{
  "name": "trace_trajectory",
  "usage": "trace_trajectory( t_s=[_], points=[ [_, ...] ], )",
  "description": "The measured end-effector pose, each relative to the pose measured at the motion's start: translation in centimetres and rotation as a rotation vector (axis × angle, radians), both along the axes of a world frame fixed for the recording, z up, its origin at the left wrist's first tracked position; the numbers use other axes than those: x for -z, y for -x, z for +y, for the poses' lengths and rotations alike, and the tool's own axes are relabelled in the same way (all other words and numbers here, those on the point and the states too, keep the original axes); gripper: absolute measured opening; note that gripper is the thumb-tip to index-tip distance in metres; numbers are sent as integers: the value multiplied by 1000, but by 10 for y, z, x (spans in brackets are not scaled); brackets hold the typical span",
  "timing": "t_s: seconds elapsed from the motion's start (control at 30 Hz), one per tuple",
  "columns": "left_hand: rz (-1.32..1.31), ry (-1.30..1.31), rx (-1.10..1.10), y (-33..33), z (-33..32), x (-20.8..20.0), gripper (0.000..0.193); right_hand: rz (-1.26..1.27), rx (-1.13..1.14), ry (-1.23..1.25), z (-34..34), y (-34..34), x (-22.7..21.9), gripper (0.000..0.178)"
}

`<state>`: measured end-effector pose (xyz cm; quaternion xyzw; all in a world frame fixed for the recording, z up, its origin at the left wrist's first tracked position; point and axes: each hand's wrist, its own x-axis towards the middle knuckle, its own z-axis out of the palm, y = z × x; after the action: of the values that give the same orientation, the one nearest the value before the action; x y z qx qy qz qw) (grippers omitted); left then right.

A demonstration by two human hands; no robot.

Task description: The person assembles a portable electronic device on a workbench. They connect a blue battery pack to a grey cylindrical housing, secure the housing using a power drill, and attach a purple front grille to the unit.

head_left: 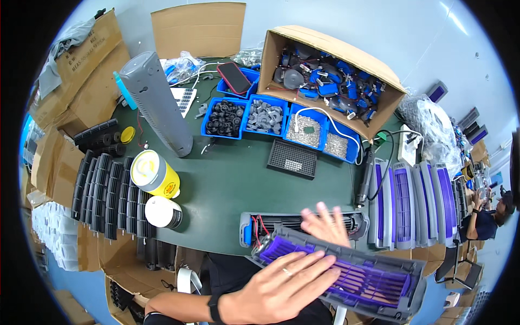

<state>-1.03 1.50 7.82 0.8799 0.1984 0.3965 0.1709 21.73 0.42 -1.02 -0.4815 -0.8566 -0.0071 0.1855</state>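
Purple-slatted grey grille panel lies at the worktop's near edge. Left hand presses flat and open on it; right hand, fingers spread, steadies its far side. Seating looks underway; even pressure seems needed.

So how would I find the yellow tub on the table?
Start at the tall grey tower lying across the green table. Just below its base sits the yellow tub, beside a smaller white tub. Only it is bright yellow with a white lid.
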Motion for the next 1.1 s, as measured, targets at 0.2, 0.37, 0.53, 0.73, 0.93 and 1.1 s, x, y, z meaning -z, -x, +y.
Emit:
trace_trajectory(
  t_s=[0.2, 0.37, 0.53, 0.73, 0.93, 1.1],
  points=[
    [62, 252, 138, 17, -4, -3, 48, -170, 52, 317, 19, -36, -32, 101],
    [41, 103, -35, 8, 45, 3, 51, -124, 119, -112, 70, -32, 0, 81],
    [38, 337, -107, 27, 71, 1, 45, 523, 237, -255, 47, -53, -5, 56],
    [476, 332, 58, -1, 87, 44, 39, 883, 457, -243, 18, -76, -76, 22],
    [390, 137, -123, -32, 92, 78, 39, 231, 51, 15, 147, -50, -81, 27],
    [295, 33, -170, -32, 88, 92, 42, -106, 96, 443, 270, -40, -29, 51]
  ],
)
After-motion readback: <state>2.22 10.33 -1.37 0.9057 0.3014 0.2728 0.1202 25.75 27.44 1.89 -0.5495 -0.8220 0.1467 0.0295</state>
